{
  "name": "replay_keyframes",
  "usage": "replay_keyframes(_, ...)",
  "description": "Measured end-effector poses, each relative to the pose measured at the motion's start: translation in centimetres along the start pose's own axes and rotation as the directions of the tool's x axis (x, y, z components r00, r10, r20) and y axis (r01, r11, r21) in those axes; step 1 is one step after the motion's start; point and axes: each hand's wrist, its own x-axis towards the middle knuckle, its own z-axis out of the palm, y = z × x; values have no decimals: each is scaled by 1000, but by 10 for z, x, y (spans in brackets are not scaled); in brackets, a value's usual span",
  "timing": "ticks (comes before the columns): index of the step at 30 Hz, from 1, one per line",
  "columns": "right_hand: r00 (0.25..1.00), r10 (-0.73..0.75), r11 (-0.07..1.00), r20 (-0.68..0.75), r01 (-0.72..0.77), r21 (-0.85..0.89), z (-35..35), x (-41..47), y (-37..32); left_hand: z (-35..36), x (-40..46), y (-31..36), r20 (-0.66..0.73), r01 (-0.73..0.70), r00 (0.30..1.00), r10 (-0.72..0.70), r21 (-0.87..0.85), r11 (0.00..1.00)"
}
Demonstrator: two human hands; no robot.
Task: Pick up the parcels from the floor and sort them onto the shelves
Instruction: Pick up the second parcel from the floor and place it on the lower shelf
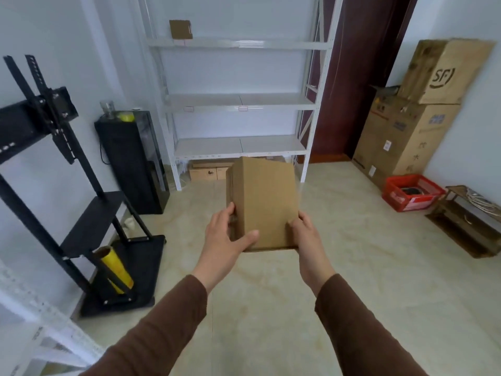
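I hold a plain brown cardboard parcel (267,202) out in front of me at about waist height, long side pointing away. My left hand (226,240) grips its near left corner, thumb on top. My right hand (305,234) clasps the near right corner. Straight ahead stands a white metal shelving unit (238,104) with three bare-looking boards in view. One small brown parcel (180,29) stands upright at the left of its top shelf. Under the lowest board lie low cardboard boxes (207,170) on the floor.
A black TV stand (54,158) with a yellow film roll (116,267) is at left, beside a black cabinet (130,161). Large stacked cartons (406,131), a red crate (413,192) and a low wooden rack (469,221) line the right wall. Another white shelf corner (35,316) is near left.
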Motion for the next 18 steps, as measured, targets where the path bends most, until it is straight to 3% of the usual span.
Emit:
replay_keyframes(6,981,-78,992,175,94,-83,38,145,-14,-14,129,-1,-21,89,995,-94,-164,982)
replay_keyframes(13,913,-126,918,389,256,-304,108,285,-7,-89,281,-12,80,335,940,-332,-402,852)
replay_keyframes(18,891,-164,864,422,336,-375,170,392,-8,-127,410,-40,143,403,910,-389,-523,751)
